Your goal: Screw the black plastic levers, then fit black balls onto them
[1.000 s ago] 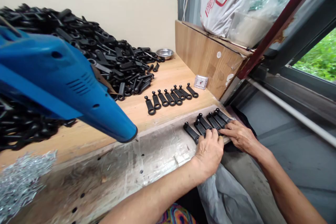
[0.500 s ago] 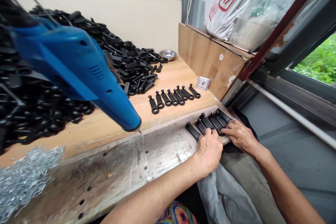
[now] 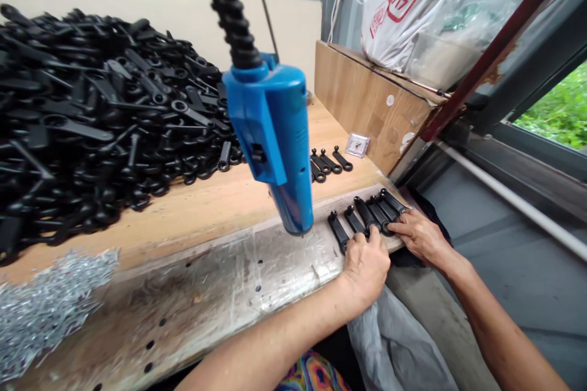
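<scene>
Swung in from its ten o'clock place of half a second ago, a blue power tool (image 3: 287, 134) hangs nearly upright at the centre of the head camera's view, partly hiding a row of black levers at three o'clock. Toward four o'clock, a nearer group of black levers (image 3: 365, 214) lies slantwise on the worn front strip (image 3: 229, 281) of the workbench. A worker's left hand (image 3: 365, 263) bends its fingers over their lower ends; the right hand (image 3: 424, 235) reaches its fingertips to the group's right end. Whether either hand grips or merely presses, I cannot tell. A heap of black levers (image 3: 92, 116) fills nine to ten o'clock; silvery metal pieces (image 3: 50, 311) lie at eight.
</scene>
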Demonstrator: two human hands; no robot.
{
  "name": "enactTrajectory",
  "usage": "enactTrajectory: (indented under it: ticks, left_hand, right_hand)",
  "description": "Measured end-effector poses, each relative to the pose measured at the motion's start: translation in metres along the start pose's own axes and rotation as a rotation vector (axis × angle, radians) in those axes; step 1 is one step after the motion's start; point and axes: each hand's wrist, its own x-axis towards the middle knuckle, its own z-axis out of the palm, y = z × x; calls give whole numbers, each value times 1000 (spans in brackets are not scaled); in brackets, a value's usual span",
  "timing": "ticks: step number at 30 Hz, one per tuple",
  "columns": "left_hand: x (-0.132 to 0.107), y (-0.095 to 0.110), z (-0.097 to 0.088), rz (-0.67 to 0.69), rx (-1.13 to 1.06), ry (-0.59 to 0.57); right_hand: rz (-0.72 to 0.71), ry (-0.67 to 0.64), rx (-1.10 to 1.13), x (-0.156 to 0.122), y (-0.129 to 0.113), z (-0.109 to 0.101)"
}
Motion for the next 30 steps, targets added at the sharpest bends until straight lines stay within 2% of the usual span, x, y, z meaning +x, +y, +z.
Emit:
enactTrajectory:
  ticks: [5, 9, 15, 18, 23, 30]
  left_hand:
    - [-6, 0, 4, 8, 24, 74]
    - [-6, -2, 3, 6, 20, 76]
    - [-3, -5, -3, 20, -2, 12]
    - [1, -9, -9, 49, -85, -65]
    - [8, -25, -23, 118, -244, -180]
    - [26, -39, -27, 218, -262, -254]
  right_hand:
    - [9, 11, 9, -1, -1, 1]
    - [14, 6, 19, -1, 0, 1]
    - [35, -9, 46, 0, -1, -1]
    - [47, -17, 65, 0, -2, -1]
    - [57, -24, 80, -1, -2, 0]
    - [53, -42, 99, -1, 0, 1]
